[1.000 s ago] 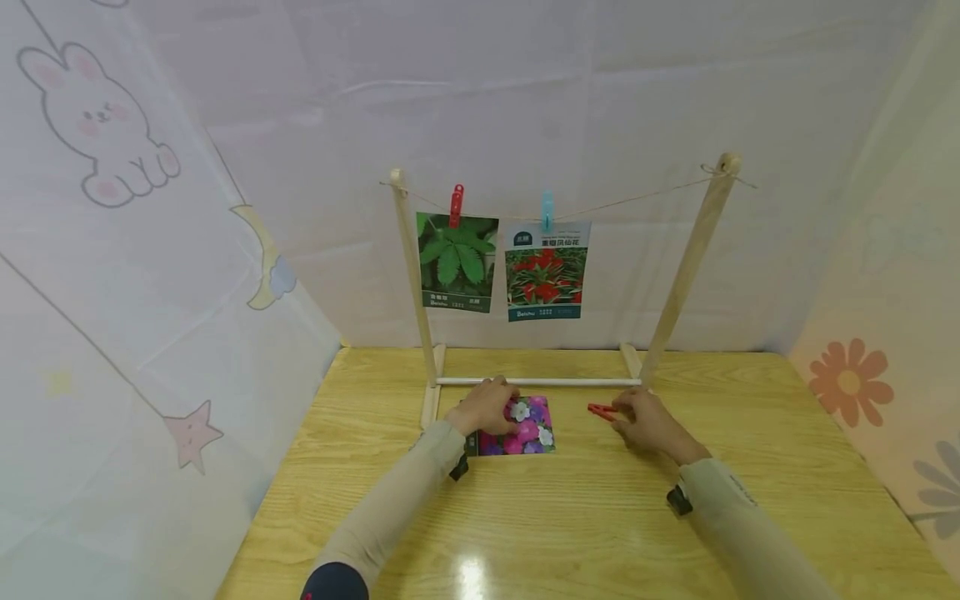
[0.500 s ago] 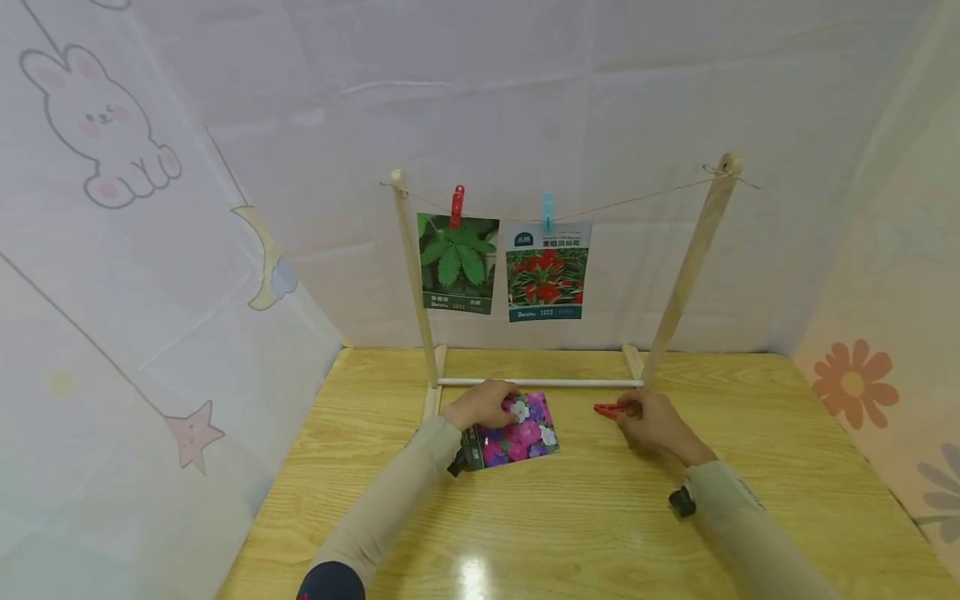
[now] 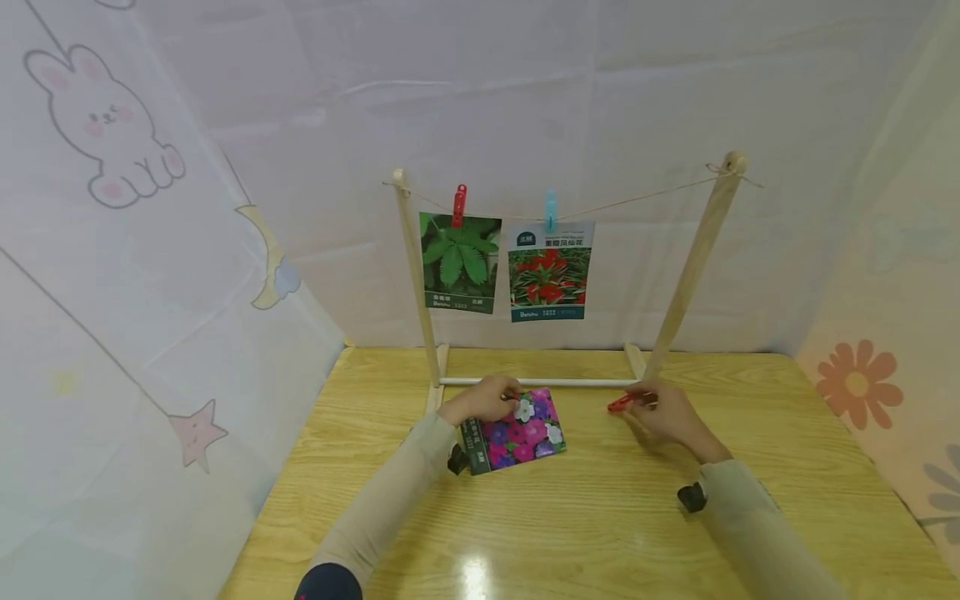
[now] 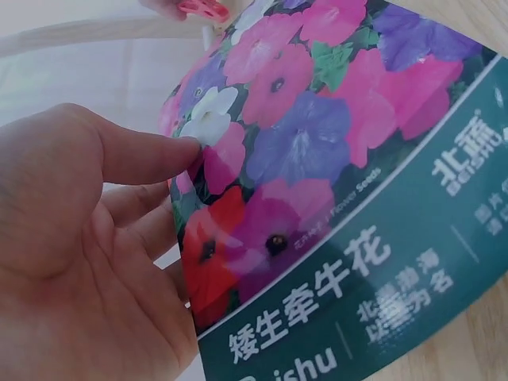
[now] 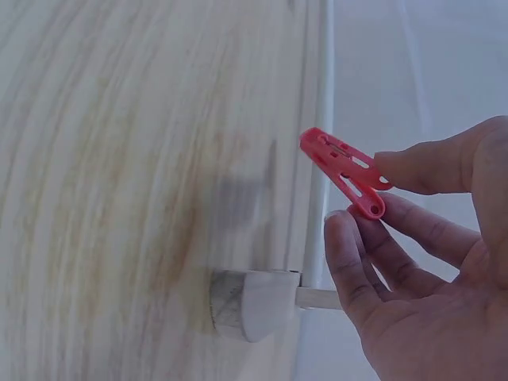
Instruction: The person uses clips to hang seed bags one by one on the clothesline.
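My left hand (image 3: 483, 398) pinches a seed packet (image 3: 525, 433) by its edge, thumb on the printed front and fingers behind. Pink, purple and white flowers cover the packet, with a dark green band at one end; the left wrist view shows the packet (image 4: 302, 151) bent and tilted. To the right, my right hand (image 3: 663, 412) holds a red clothespin (image 3: 620, 403) by its handle end. In the right wrist view the clothespin (image 5: 345, 173) sits between thumb and fingers, its nose pointing away from the palm.
A wooden frame with a right post (image 3: 693, 267) and left post (image 3: 416, 283) carries a string (image 3: 637, 198). On it hang a green-leaf packet (image 3: 459, 265) under a red clothespin (image 3: 459, 207) and a red-flower packet (image 3: 551, 279) under a blue clothespin (image 3: 551, 211). A white rod (image 3: 540, 382) joins the feet.
The flower packet has come up from the table and turned, tilting in my left hand. My right hand has shifted slightly right and the red clothespin now angles differently.
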Available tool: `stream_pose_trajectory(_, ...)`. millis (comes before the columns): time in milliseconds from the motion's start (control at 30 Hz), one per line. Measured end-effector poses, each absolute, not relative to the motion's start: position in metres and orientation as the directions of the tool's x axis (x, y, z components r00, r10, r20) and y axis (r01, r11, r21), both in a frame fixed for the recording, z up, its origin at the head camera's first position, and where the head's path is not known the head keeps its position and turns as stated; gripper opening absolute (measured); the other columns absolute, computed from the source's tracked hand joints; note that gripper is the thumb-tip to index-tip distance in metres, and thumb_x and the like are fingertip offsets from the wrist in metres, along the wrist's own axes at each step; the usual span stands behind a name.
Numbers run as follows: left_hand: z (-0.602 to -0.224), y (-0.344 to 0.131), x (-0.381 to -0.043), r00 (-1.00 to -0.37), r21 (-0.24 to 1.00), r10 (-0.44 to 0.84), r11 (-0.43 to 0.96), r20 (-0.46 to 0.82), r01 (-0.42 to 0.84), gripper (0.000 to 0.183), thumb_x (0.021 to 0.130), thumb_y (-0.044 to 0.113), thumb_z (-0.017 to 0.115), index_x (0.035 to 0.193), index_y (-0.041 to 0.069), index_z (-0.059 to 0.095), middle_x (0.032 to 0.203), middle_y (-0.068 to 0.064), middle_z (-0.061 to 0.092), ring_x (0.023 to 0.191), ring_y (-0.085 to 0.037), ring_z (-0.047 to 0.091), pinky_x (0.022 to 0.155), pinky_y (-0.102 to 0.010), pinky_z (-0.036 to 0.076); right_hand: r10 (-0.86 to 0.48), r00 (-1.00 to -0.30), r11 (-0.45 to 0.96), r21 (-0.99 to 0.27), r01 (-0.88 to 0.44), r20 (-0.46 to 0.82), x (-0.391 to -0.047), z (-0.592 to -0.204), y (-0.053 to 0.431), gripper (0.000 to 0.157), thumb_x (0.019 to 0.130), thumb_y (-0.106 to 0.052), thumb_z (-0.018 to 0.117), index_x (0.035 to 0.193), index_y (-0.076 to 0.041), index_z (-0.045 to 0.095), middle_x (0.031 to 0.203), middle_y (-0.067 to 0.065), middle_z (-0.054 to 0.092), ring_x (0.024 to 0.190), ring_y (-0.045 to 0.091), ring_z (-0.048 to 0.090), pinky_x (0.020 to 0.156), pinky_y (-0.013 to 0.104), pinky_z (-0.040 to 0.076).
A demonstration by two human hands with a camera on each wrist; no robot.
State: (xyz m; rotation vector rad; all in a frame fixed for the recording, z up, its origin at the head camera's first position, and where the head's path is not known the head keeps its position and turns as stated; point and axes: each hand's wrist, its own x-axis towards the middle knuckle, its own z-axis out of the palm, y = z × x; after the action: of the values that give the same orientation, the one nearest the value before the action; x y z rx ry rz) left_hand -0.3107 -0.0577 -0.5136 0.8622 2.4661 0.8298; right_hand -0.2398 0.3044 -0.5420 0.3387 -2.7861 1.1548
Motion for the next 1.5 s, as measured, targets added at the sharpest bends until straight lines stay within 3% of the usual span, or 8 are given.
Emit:
stream_pose_trajectory(133, -0.514, -0.060, -0.315, -0.718, 0.677, 0.679, 0.602, -0.154, 0.423, 0.036, 0.110, 0.016, 0.059, 0.143, 0.002, 0.063, 0.147, -0.018, 0.063, 0.139, -0.033, 0.061, 0.114, -0.049, 0.052, -0.156, -0.971, 0.675, -0.698, -0.241, 0.184, -0.239, -0.538, 0.308, 0.029, 0.098, -0.004, 0.072, 0.124, 0.009, 0.072, 0.115, 0.027, 0.074, 0.101, 0.041, 0.074, 0.079, 0.042, 0.064)
stream_pose_trajectory(467, -0.509, -0.061, -0.315, -0.716, 0.750, 0.686, 0.538, -0.126, 0.384, 0.037, 0.111, 0.018, 0.057, 0.144, 0.003, 0.060, 0.152, -0.018, 0.060, 0.144, -0.035, 0.057, 0.118, -0.050, 0.048, -0.141, -0.969, 0.664, -0.706, -0.245, 0.204, -0.235, -0.530, 0.313, 0.033, 0.103, -0.013, 0.072, 0.130, 0.007, 0.071, 0.123, 0.028, 0.072, 0.102, 0.040, 0.076, 0.072, 0.026, 0.060)
stream_pose_trajectory(600, -0.503, -0.060, -0.312, -0.724, 0.763, 0.680, 0.527, -0.115, 0.374, 0.039, 0.112, 0.019, 0.056, 0.147, 0.003, 0.058, 0.154, -0.019, 0.057, 0.145, -0.036, 0.055, 0.120, -0.052, 0.046, -0.124, -0.973, 0.653, -0.723, -0.226, 0.192, -0.232, -0.529, 0.313, 0.035, 0.105, -0.015, 0.070, 0.132, 0.007, 0.070, 0.125, 0.030, 0.071, 0.103, 0.041, 0.076, 0.070, 0.026, 0.061)
stream_pose_trajectory(867, -0.488, -0.054, -0.303, -0.773, 0.750, 0.628, 0.554, -0.090, 0.362, 0.044, 0.114, 0.024, 0.051, 0.153, 0.004, 0.055, 0.155, -0.018, 0.058, 0.145, -0.035, 0.054, 0.121, -0.051, 0.045, -0.096, -0.986, 0.627, -0.761, -0.166, 0.136, -0.227, -0.518, 0.312, 0.041, 0.105, -0.020, 0.072, 0.137, 0.005, 0.066, 0.133, 0.032, 0.065, 0.116, 0.048, 0.072, 0.078, 0.031, 0.066)
stream_pose_trajectory(1033, -0.481, -0.050, -0.299, -0.778, 0.750, 0.626, 0.540, -0.055, 0.381, 0.038, 0.114, 0.025, 0.050, 0.145, 0.006, 0.061, 0.148, -0.016, 0.063, 0.140, -0.033, 0.058, 0.117, -0.050, 0.049, -0.089, -0.990, 0.606, -0.783, -0.144, 0.113, -0.226, -0.510, 0.314, 0.042, 0.104, -0.023, 0.073, 0.136, 0.004, 0.065, 0.130, 0.027, 0.067, 0.118, 0.045, 0.071, 0.078, 0.024, 0.064)
stream_pose_trajectory(1367, -0.468, -0.044, -0.293, -0.760, 0.735, 0.650, 0.522, -0.014, 0.433, 0.041, 0.114, 0.020, 0.049, 0.150, 0.000, 0.054, 0.149, -0.020, 0.061, 0.142, -0.034, 0.056, 0.118, -0.050, 0.048, -0.137, -0.972, 0.631, -0.739, -0.234, 0.192, -0.224, -0.488, 0.319, 0.036, 0.104, -0.017, 0.072, 0.134, 0.003, 0.067, 0.126, 0.027, 0.071, 0.116, 0.046, 0.071, 0.078, 0.019, 0.059)
stream_pose_trajectory(1500, -0.465, -0.043, -0.291, -0.765, 0.735, 0.644, 0.522, -0.006, 0.433, 0.042, 0.114, 0.020, 0.050, 0.151, 0.000, 0.055, 0.148, -0.020, 0.062, 0.140, -0.033, 0.058, 0.117, -0.050, 0.050, -0.162, -0.960, 0.630, -0.725, -0.277, 0.227, -0.222, -0.477, 0.320, 0.037, 0.105, -0.015, 0.071, 0.138, 0.002, 0.066, 0.127, 0.027, 0.071, 0.113, 0.040, 0.074, 0.078, 0.019, 0.060)
